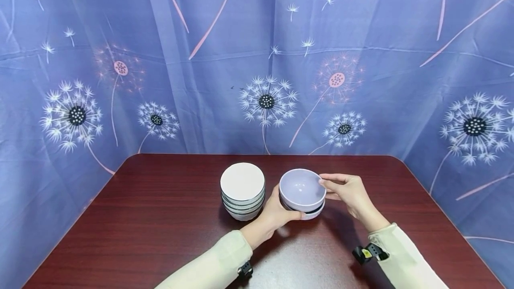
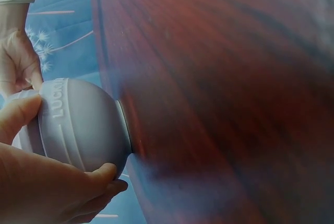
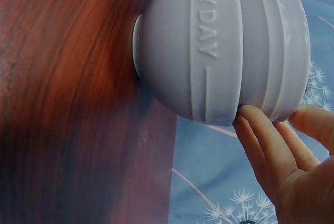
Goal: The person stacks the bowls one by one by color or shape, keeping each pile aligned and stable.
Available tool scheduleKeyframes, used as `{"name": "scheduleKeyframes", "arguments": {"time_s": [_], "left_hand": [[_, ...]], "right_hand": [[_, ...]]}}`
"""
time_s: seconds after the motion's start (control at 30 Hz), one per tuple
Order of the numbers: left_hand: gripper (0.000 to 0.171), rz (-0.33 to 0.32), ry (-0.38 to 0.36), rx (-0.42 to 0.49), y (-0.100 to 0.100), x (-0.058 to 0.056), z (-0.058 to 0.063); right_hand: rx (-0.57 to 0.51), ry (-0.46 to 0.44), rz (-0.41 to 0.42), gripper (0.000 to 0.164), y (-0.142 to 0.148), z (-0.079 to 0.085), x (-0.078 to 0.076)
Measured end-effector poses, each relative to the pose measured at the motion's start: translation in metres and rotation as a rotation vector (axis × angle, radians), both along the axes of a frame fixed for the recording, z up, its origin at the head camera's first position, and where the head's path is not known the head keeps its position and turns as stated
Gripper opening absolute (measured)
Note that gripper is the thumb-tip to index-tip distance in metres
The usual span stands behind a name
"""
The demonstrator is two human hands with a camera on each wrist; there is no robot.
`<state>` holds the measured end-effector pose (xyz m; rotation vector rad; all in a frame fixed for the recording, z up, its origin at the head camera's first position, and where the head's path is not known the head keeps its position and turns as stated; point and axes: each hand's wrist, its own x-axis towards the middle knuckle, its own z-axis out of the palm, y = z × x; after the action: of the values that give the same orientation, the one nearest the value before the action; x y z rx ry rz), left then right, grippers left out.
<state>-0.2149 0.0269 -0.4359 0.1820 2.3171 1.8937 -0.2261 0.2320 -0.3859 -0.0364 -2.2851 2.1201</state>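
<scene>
Two lavender bowls stand one inside the other, right of the table's middle. The upper bowl (image 1: 302,186) sits partly in the lower bowl (image 2: 88,122), which rests on the table and has raised lettering on its side. My left hand (image 1: 277,212) grips the lower bowl from the left, its thumb near the rim and its fingers round the side. My right hand (image 1: 349,193) pinches the upper bowl's rim on the right, with fingertips (image 3: 250,113) between the two bowls. Beside my left hand stands a stack of white bowls (image 1: 242,183) with dark rims.
The dark red wooden table (image 1: 160,217) has rounded far corners. A blue curtain (image 1: 209,115) with dandelion prints hangs behind it and along both sides. Dark wrist cameras (image 1: 367,253) are strapped over the pale sleeves (image 1: 218,258).
</scene>
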Motion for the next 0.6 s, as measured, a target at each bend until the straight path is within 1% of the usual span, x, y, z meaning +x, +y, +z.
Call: {"name": "scheduleKeyframes", "arguments": {"time_s": [0.17,0.37,0.6], "left_hand": [[0.102,0.001,0.002,-0.001,0.0003,0.0006,0.0000],[0.103,-0.003,0.003,-0.003,-0.0004,0.0020,-0.0004],[0.107,-0.003,-0.030,0.047,0.0012,0.0005,-0.0008]], "right_hand": [[0.039,-0.005,-0.017,0.044,-0.0001,0.0010,-0.0003],[0.061,-0.016,-0.020,0.041,0.0024,-0.0027,-0.0012],[0.105,-0.020,-0.018,0.040,0.0049,-0.0065,-0.0014]]}}
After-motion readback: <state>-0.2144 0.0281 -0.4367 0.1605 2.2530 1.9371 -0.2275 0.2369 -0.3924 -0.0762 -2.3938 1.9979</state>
